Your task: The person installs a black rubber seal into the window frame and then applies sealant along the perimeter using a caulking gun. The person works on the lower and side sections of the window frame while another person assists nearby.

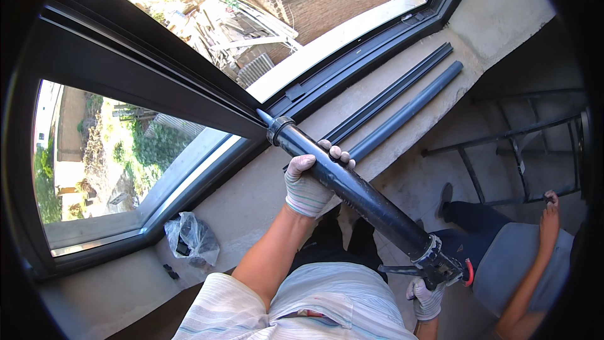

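Note:
I hold a long dark caulking gun [352, 192] slanted from lower right up to the window. Its nozzle tip [263, 116] touches the corner of the dark window frame [189, 91]. My left hand [308, 179], in a striped work glove, wraps around the barrel near its front end. My right hand [426, 299], also gloved, grips the trigger handle [440, 271] at the back of the gun. Below the nozzle runs the concrete sill [251, 195].
Two long dark profile strips [402, 110] lie on the sill to the right. A crumpled plastic bag [192, 239] sits on the sill at left. Another person [522, 264] crouches at lower right, a hand on a black metal rack [516, 145].

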The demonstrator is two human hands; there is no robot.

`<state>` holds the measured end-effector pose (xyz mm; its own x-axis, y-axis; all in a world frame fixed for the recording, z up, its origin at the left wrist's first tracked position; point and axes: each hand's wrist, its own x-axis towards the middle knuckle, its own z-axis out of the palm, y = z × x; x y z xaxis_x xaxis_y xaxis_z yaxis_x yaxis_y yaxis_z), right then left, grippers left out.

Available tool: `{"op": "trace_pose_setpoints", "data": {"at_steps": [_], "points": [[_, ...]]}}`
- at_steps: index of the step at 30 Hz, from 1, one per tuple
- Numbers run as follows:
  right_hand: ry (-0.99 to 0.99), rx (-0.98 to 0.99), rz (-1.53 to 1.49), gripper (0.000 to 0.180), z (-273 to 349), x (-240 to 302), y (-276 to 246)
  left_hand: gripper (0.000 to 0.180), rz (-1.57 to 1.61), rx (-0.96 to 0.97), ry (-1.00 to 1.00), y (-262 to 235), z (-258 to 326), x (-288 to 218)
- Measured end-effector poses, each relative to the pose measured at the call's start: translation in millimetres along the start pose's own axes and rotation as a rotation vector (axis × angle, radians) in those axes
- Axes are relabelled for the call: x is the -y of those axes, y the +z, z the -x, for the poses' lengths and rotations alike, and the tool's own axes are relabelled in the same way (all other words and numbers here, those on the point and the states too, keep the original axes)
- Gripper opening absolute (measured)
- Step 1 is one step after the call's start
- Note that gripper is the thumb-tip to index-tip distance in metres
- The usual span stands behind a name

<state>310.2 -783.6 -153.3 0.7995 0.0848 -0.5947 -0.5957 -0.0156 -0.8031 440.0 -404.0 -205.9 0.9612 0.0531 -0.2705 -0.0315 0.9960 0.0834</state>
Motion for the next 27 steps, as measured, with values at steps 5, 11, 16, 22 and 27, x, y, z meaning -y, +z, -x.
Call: {"op": "trace_pose_setpoints", "data": {"at_steps": [5, 11, 16, 22, 27], "points": [[0.051, -0.046, 0.151, 0.024, -9.0, -15.6, -19.0, 0.038, 0.047, 0.079, 0.007, 2.2, -2.3, 8.1], [0.047, 0.037, 0.096, 0.039, -18.4, -12.4, -33.1, 0.042, 0.08, 0.213, -0.01, 2.4, -6.7, 15.6], [0.121, 0.065, -0.033, 0.051, -23.6, -11.0, -40.1, 0.043, 0.058, 0.279, -0.045, 6.1, -6.6, 22.9], [0.171, 0.131, -0.158, 0.059, -26.8, -23.7, -63.3, 0.043, 0.004, 0.304, -0.112, 15.0, -8.1, 34.6], [0.249, 0.125, -0.274, 0.06, -28.3, -38.7, -72.8, 0.035, -0.2, 0.054, -0.128, 30.9, -1.0, 41.6]]}}
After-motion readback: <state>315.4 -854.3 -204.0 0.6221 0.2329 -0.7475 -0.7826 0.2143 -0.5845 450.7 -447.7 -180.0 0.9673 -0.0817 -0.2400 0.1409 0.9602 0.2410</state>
